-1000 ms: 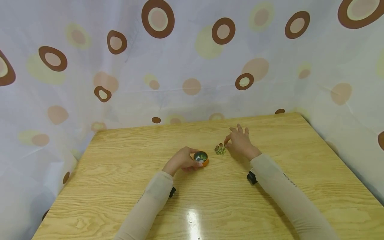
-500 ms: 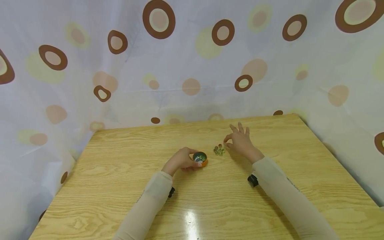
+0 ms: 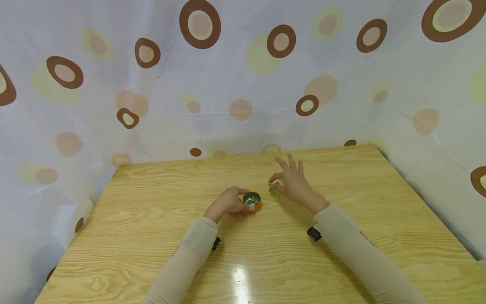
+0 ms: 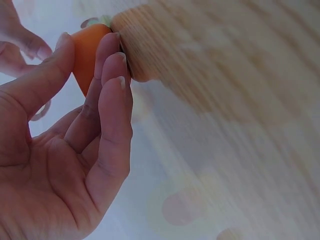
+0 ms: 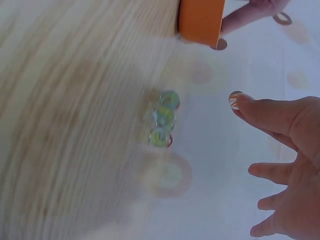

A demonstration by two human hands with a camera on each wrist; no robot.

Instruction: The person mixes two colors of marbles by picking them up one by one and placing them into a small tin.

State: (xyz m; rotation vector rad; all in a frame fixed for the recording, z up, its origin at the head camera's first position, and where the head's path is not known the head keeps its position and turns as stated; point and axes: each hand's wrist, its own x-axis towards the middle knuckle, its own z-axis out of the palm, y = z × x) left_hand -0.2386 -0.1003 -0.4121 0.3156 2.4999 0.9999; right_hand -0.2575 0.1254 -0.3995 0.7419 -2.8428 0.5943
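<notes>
Right wrist view: clear glass marble (image 5: 234, 99) with orange streaks, pinched at fingertips.

Head view high; wrist views close.

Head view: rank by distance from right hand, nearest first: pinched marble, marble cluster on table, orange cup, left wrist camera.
Ranked from the right hand:
1. Pinched marble, held in its fingertips.
2. Marble cluster, on the table just below those fingertips.
3. Orange cup, to its left, gripped by the left hand.
4. Left wrist camera, under the left forearm, nearer the person.
</notes>
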